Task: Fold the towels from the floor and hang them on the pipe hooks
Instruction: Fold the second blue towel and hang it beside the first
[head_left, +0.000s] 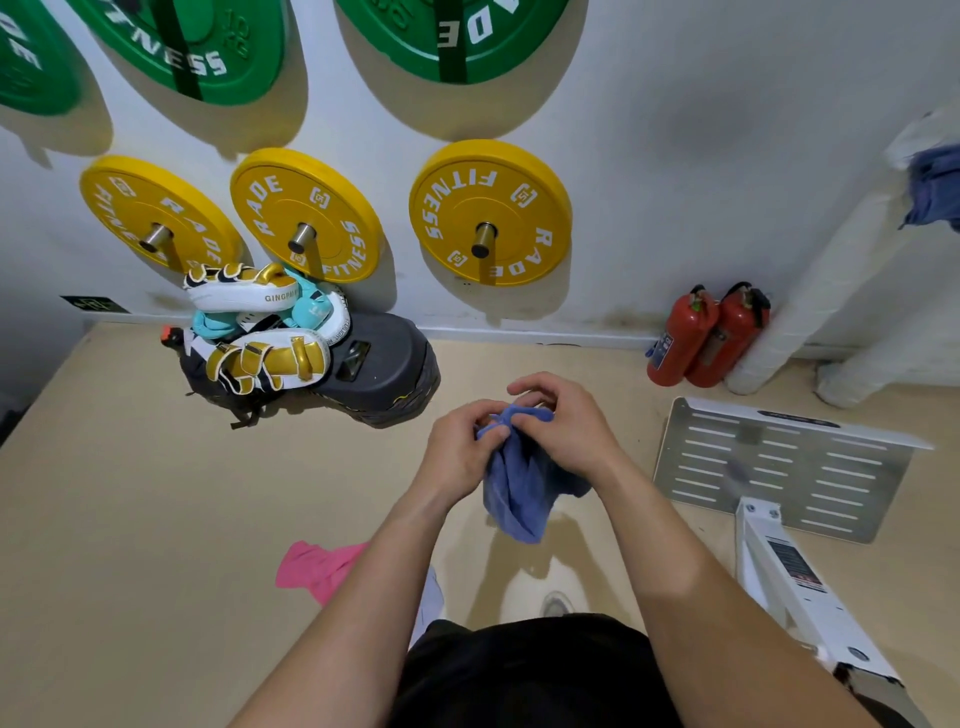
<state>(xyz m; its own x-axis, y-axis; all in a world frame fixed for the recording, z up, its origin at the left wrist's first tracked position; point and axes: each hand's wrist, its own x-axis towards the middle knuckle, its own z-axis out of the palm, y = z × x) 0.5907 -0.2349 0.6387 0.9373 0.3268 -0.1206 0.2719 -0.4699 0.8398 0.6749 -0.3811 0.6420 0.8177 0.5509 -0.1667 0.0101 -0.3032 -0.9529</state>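
Now my left hand (460, 449) and right hand (563, 428) both pinch the top of a blue towel (517, 493) at centre frame, and it hangs below them. A pink towel (317, 569) lies on the beige floor (130, 493) at lower left, with yellow plates (306, 213) on the wall above.

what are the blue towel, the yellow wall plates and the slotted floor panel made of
The blue towel looks like soft terry-type cloth, matte and fuzzy; it droops in limp folds. The yellow wall plates are probably rubber or urethane: smooth, semi-matte, with white lettering. The slotted panel is likely sheet metal: dull grey, with clean-cut slots and a bent edge.
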